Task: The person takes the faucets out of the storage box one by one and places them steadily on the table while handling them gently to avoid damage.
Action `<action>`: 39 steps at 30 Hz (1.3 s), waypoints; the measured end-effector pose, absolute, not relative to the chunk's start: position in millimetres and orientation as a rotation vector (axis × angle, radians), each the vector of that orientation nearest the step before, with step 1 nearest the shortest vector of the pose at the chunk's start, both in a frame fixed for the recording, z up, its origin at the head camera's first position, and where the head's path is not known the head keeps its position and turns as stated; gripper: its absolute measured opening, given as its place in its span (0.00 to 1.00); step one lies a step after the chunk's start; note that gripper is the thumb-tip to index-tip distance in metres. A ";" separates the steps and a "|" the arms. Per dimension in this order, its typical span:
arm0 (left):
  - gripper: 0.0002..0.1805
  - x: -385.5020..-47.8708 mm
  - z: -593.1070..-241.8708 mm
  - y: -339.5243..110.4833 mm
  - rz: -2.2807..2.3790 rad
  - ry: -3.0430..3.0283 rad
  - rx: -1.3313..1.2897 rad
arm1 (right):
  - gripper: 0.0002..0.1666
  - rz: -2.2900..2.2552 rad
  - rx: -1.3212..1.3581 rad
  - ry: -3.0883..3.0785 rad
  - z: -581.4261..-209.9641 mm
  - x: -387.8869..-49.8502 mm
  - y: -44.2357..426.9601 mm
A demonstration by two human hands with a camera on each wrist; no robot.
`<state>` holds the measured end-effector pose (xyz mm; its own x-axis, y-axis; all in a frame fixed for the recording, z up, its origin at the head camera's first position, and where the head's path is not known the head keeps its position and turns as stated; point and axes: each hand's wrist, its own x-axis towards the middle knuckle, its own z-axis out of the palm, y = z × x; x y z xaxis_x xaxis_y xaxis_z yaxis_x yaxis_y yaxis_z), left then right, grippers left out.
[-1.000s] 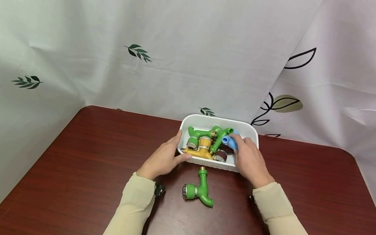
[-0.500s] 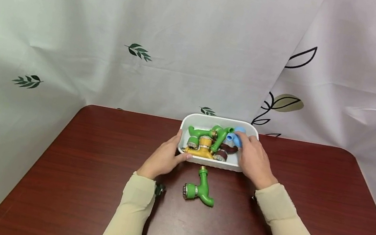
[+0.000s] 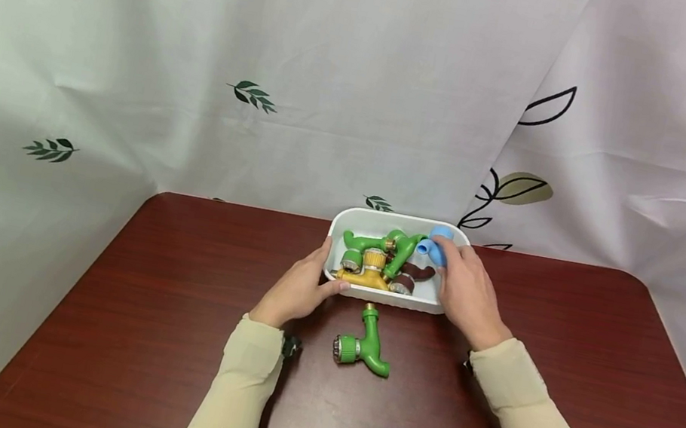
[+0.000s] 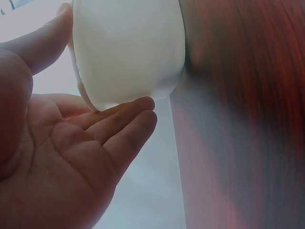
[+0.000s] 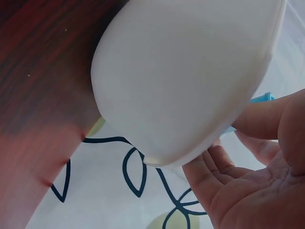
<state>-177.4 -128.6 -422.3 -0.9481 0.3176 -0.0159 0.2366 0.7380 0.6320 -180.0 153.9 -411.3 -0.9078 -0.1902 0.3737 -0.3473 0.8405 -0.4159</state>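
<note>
A white plastic tray (image 3: 383, 298) near the back of the table contains several plastic taps. My left hand (image 3: 297, 288) rests against the tray's left end, its fingers straight along the wall and the thumb at the front corner. With my right hand (image 3: 472, 292) I pinch a blue tap (image 3: 436, 252) inside the tray's right end; the fingers hide part of it. Two green taps (image 3: 365, 243), a yellow tap (image 3: 366, 278) and a dark brown tap (image 3: 405, 282) lie beside it. In front of the tray, another green tap (image 3: 371, 343) lies on the table.
The dark red wooden table (image 3: 156, 334) carries the tray and the loose green tap. Behind it hangs a white curtain (image 3: 340, 76) with leaf prints, close to the tray's back edge.
My right hand has shifted the blue tap to the right within the tray, uncovering more of the brown tap. My left hand and the loose green tap have stayed still.
</note>
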 end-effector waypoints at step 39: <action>0.50 -176.4 -420.5 -127.8 1.006 2.803 0.434 | 0.34 0.653 0.619 -2.527 -383.6 -122.6 154.1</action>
